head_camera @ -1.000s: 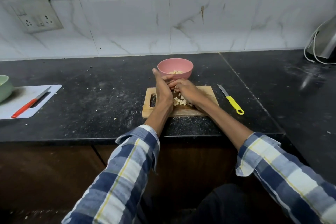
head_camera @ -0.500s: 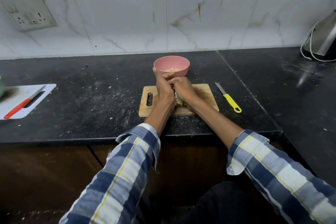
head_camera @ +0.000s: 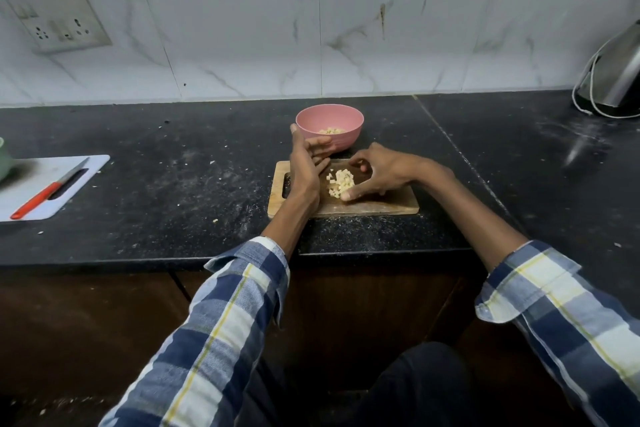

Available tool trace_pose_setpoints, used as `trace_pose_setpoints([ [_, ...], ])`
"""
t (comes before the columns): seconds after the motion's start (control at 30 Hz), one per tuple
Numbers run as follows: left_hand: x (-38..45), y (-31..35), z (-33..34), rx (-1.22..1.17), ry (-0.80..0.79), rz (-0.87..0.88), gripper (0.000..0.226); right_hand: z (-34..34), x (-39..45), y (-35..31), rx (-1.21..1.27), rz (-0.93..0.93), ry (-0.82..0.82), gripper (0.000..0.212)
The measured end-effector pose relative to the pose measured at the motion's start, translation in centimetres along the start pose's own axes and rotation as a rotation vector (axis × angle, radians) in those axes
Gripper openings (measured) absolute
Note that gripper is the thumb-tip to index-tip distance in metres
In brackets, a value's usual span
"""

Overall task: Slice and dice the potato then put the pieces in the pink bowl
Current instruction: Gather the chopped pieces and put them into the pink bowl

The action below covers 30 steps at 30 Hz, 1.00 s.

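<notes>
Partly behind both loose, unclenched hands (head_camera: pixel 346 173), diced potato (head_camera: pixel 341 184) lies on the board (head_camera: pixel 381 208).

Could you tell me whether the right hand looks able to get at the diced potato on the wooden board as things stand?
Probably yes: the right hand already touches the diced potato on the wooden board, and nothing lies between them.

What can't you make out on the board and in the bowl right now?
- Head view: pink bowl contents mostly hidden by its near wall; amount unclear.
- Potato pieces partly covered by the right hand.
- Wooden board left part hidden behind the left hand.
</notes>
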<state>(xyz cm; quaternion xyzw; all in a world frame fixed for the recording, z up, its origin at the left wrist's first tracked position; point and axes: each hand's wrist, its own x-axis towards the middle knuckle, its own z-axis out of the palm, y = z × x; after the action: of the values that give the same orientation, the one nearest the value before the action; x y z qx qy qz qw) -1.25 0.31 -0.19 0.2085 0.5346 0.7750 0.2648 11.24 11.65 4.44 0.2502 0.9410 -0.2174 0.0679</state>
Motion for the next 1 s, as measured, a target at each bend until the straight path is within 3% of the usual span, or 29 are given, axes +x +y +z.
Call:
trace_pose_setpoints([
  [0.07,0.0,-0.3,0.2,0.019,-0.007,0.018,0.080,1.2,0.5,-0.4,-0.077,-0.023,0.068,0.115],
  [0.2,0.4,-0.7,0.2,0.009,-0.006,0.028,0.078,2.3,1.3,-1.4,0.042,-0.136,0.138,0.071],
  [0.33,0.4,-0.8,0.1,0.038,0.027,0.046,0.075,2.8,1.3,-2.4,-0.029,-0.218,0.158,0.056],
  [0.5,0.4,-0.6,0.1,-0.021,0.044,0.006,0.072,2.7,1.2,-2.9,-0.095,-0.316,0.234,0.021],
  [0.77,-0.1,0.6,-0.5,-0.393,0.091,-0.145,0.069,0.8,1.0,-3.3,-0.113,-0.212,0.256,0.013],
  [1.0,-1.0,0.6,0.1,-0.530,0.094,-0.184,0.060,-2.9,0.3,-2.6,0.226,-0.091,0.177,0.015],
])
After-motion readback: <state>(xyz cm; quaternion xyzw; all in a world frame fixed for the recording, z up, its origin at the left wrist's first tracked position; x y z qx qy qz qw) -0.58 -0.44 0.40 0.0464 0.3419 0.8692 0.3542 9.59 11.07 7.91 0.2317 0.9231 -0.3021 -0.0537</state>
